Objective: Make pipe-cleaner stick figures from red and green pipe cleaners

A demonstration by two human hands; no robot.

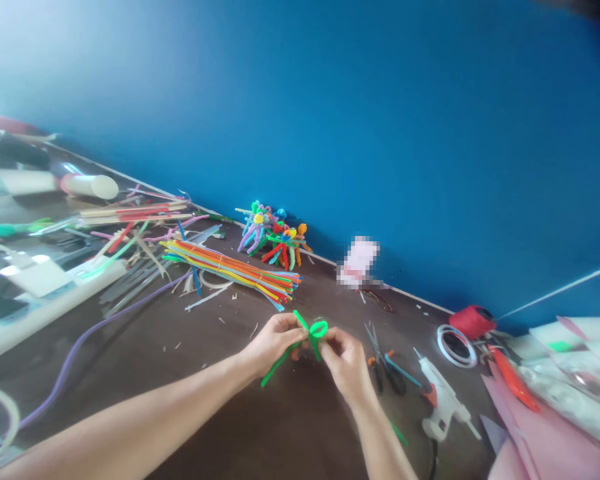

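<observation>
In front of me my left hand [273, 343] and my right hand [345, 365] pinch a bright green pipe cleaner [319, 328] between their fingers. It is bent into a small loop at the top, with one long end slanting down to the lower left. A small orange piece [295, 355] shows just below my fingers, partly hidden by them. Both hands are held close together above the dark brown table [300, 427].
A bundle of multicoloured pipe cleaners [230, 270] and several pipe-cleaner figures [273, 237] lie near the blue wall [330, 120]. Scissors [386, 360], a white glue gun [443, 400], a red spool [473, 322] and pink sheets [545, 427] lie to the right. Scraps and strips litter the left.
</observation>
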